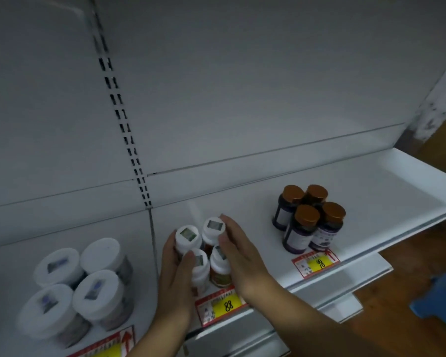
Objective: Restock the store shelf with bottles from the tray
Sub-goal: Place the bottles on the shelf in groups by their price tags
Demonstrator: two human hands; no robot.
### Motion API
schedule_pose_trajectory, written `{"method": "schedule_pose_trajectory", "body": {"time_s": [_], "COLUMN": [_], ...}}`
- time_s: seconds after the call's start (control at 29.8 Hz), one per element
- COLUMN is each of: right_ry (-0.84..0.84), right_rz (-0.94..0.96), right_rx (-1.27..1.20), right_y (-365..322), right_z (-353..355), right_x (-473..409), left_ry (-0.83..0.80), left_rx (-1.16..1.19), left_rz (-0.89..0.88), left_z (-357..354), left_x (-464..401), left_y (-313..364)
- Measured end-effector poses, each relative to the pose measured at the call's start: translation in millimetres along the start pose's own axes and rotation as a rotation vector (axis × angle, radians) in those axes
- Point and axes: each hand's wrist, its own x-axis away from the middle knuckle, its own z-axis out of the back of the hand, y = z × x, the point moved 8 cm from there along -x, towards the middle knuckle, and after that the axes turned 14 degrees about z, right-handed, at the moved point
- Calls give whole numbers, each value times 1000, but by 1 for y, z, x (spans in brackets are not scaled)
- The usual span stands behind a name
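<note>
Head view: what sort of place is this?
Most likely a shop aisle, perhaps a pharmacy: a white retail shelf on a slotted upright, yellow price tags along its edge, and grouped bottles squared up between both hands.

Both hands (209, 266) around white-capped bottles (204, 243)

- Four small white-capped plastic bottles (200, 243), clustered near the white metal shelf's (371, 191) front edge.
- Four dark purple bottles with brown caps (310, 217).
- Four wide white-lidded jars (80, 282).
- Three red-and-yellow price tags (220, 305) along the front edge.
- Two bare hands (240, 258).
</note>
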Motion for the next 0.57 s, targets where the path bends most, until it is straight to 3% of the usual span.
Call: {"method": "schedule_pose_trajectory", "body": {"time_s": [0.07, 0.13, 0.23, 0.3, 0.37, 0.44, 0.5, 0.57], "right_ry": [-25, -38, -26, 96, 253, 364, 338, 191], "right_rz": [14, 99, 306, 455, 529, 443, 289, 145], "right_rx": [-27, -48, 38, 60, 46, 0, 0, 23], "right_y": [-10, -30, -73, -97, -104, -87, -54, -20], "right_z": [7, 22, 68, 119, 179, 231, 258, 255], "right_x": [3, 7, 12, 13, 9, -3, -20, -32], "left_ry": [130, 197, 126, 63, 32, 18, -13, -59], "left_rx": [-90, -122, -115, -150, -217, -286, -274, -178], "left_rz": [-81, -307, -570, -618, -537, -319, -123, 35], "left_z": [9, 4, -38, -78, -121, -160, -187, -204], "left_x": [12, 34, 72, 84, 76, 50, 20, -2], "left_y": [17, 50, 86, 87, 72, 42, 9, -16]}}
